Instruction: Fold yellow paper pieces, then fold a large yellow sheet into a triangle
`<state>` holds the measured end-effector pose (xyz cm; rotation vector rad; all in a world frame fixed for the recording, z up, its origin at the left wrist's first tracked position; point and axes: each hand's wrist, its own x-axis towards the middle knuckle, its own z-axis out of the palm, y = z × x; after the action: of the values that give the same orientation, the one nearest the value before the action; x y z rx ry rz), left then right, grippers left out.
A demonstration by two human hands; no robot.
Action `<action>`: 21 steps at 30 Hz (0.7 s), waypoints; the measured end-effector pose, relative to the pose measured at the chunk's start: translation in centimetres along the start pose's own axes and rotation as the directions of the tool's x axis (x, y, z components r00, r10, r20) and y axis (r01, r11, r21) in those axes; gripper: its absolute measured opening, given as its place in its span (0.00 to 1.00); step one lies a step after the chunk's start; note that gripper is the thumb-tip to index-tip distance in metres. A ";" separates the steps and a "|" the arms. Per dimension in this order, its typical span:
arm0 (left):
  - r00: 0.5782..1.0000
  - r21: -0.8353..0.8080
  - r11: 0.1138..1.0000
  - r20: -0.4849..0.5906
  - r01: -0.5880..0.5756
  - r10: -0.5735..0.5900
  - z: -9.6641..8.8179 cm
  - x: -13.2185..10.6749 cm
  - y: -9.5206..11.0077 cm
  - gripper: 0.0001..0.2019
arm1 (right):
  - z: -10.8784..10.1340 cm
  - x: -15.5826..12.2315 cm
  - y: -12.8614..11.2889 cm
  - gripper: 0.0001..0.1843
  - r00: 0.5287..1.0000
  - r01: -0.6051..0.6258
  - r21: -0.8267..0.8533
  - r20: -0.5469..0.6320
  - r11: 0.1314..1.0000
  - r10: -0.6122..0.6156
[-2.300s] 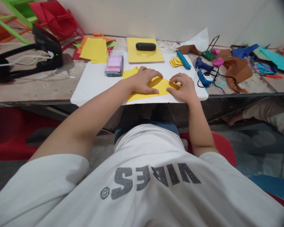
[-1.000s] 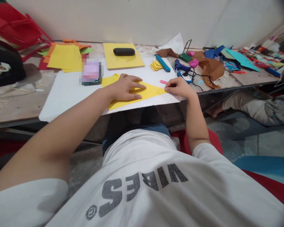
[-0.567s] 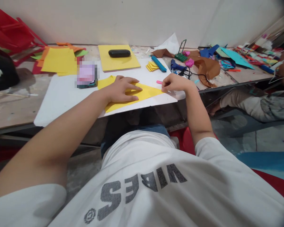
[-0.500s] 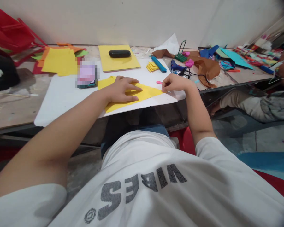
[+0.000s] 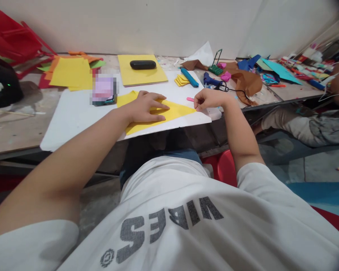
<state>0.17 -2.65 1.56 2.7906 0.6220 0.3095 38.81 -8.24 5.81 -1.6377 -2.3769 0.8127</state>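
A yellow sheet of paper point(image 5: 178, 111), folded into a long triangle, lies on the white board point(image 5: 73, 116) near the table's front edge. My left hand point(image 5: 147, 107) lies flat on the sheet with its fingers stretched out, pressing it down. My right hand point(image 5: 208, 99) rests at the sheet's pointed right tip, fingers curled into a pinch at the corner. A small pink piece point(image 5: 190, 99) lies just beyond that tip.
On the board are a phone point(image 5: 103, 89), a yellow pad with a black case point(image 5: 142, 64), small yellow squares point(image 5: 182, 79) and a blue tube point(image 5: 189, 77). A blue glue gun point(image 5: 211, 80), brown paper point(image 5: 247, 82) and coloured scraps lie right. Another person point(image 5: 313, 124) sits at right.
My right hand slid from the middle of the sheet out to its right tip. The left hand stayed pressed on the paper. The view swung a little to the right.
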 end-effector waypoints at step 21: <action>0.999 -0.060 0.998 -0.018 0.027 -0.028 0.4 0.4 0.2 0.34 | 14.6 -0.9 -10.5 0.13 0.764 0.402 -0.173 -0.478 0.899 -0.433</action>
<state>0.68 -2.71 1.29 2.7230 0.6436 0.3434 24.56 -16.91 -1.00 -1.0749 -2.2439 0.1886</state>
